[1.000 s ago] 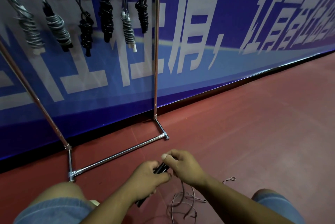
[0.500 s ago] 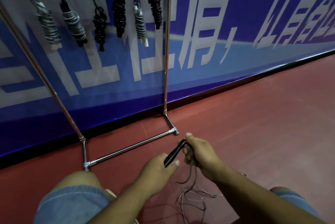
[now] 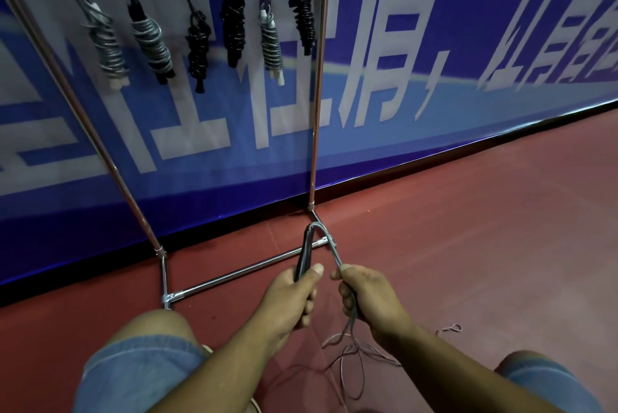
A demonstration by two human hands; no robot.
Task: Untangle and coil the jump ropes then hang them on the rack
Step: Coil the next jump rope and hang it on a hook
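Hands have drawn apart over the last second: they were bunched low together, and now the left grip is curled round the black handle and holds it upright, while the right grip pinches the grey cord between thumb and fingers just beside it. The cord arcs from the handle's top over to the right grip in a short taut bend. Below the hands the slack trails in thin loose loops onto the floor, and whether any snarl remains in them is too fine to tell. This looks like the start of winding: handle steadied, cord fed by the right, with most of the length not yet wrapped.

The floor is dull red and matte. The chrome rack stands just ahead against a blue banner with large white characters; six coiled ropes, some grey and some black, hang from its top rail. The person crouches, knees in denim shorts at either side.
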